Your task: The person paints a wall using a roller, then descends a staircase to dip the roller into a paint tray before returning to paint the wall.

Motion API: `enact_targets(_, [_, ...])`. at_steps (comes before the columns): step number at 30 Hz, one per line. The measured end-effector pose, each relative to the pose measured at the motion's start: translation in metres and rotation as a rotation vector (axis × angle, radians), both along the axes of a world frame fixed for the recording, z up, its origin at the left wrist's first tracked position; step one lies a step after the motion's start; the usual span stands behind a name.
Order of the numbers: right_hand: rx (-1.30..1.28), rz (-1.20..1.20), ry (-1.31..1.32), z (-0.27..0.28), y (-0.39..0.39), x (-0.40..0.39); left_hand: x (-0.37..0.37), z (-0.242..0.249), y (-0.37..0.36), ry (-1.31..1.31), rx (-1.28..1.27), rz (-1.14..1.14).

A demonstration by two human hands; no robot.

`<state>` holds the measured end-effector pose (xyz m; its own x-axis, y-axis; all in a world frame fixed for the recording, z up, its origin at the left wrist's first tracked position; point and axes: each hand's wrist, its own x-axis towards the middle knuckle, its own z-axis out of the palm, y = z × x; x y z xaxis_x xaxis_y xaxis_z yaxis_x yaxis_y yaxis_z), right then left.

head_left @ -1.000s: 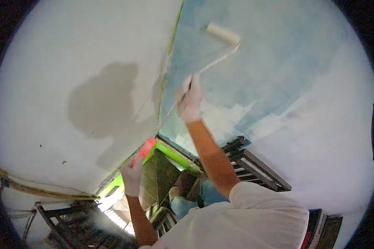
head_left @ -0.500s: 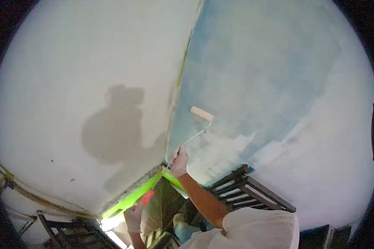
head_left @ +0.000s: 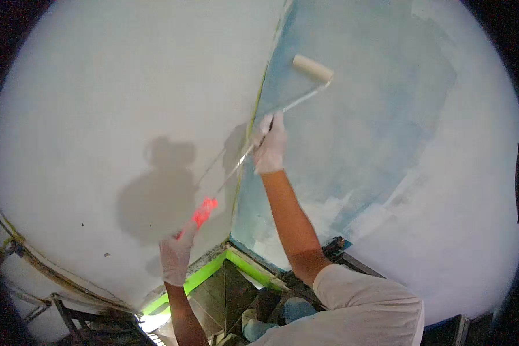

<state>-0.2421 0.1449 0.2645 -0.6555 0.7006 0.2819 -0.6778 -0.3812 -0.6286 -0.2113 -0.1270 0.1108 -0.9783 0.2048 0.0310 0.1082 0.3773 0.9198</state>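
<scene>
A paint roller point(head_left: 312, 68) with a pale cover rests against the blue, partly whitened wall point(head_left: 352, 150), near the upper middle of the view. Its thin white frame runs down into a long pole. My right hand point(head_left: 270, 144), in a white glove, is closed around the upper pole near the corner. Lower left, my left hand point(head_left: 176, 256), also gloved, grips the pole's lower end at a bright red handle point(head_left: 204, 212). Part of that handle is hidden by the fingers.
An off-white wall point(head_left: 127, 86) with my shadow on it meets the blue one at a yellowish corner line. Bright green tape point(head_left: 205, 270) runs along the base. Dark slatted furniture point(head_left: 352, 262) stands below right, and a dark frame point(head_left: 81, 320) lower left.
The roller has moved up the blue wall and slightly right. Both hands have risen with the pole, the right hand farthest, and more of the pole shows between them.
</scene>
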Motion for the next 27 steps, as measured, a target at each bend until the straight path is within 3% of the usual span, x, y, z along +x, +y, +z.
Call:
enact_targets(4, [-0.185, -0.083, -0.247, -0.126, -0.024, -0.002, 0.027, -0.098, -0.039, 0.043, -0.073, 0.024])
enact_targets(6, [-0.226, -0.048, -0.276, -0.180, -0.037, 0.003, 0.035, -0.115, -0.056, 0.089, -0.098, 0.032])
enact_targets(8, [-0.383, 0.048, -0.289, -0.216, -0.046, 0.009, 0.048, -0.113, -0.073, -0.212, -0.163, 0.118])
enact_targets(10, [-0.408, 0.057, -0.295, -0.209, -0.049, 0.012, 0.043, -0.103, -0.076, -0.244, -0.209, 0.109])
enact_targets(12, [-0.395, 0.064, -0.248, -0.181, -0.044, 0.002, 0.033, -0.086, -0.067, -0.029, -0.037, 0.124])
enact_targets(15, [-0.171, 0.102, -0.150, -0.081, -0.047, 0.001, 0.000, -0.041, -0.052, -0.046, -0.140, 0.069])
enact_targets(17, [-0.095, -0.022, -0.100, -0.046, -0.022, -0.028, -0.014, -0.006, -0.034, 0.002, -0.101, 0.059])
enact_targets(20, [-0.030, 0.071, 0.053, -0.005, -0.013, -0.036, -0.027, 0.027, -0.020, 0.005, -0.047, 0.073])
enact_targets(23, [-0.013, 0.035, 0.048, -0.016, -0.019, -0.037, -0.027, 0.011, -0.028, -0.024, -0.052, 0.059])
enact_targets(25, [-0.213, 0.002, -0.110, -0.058, -0.046, -0.023, -0.025, -0.025, -0.042, -0.111, -0.163, 0.044])
enact_targets(27, [-0.258, -0.046, -0.223, -0.147, -0.038, -0.041, -0.021, -0.093, -0.066, -0.089, -0.250, 0.093])
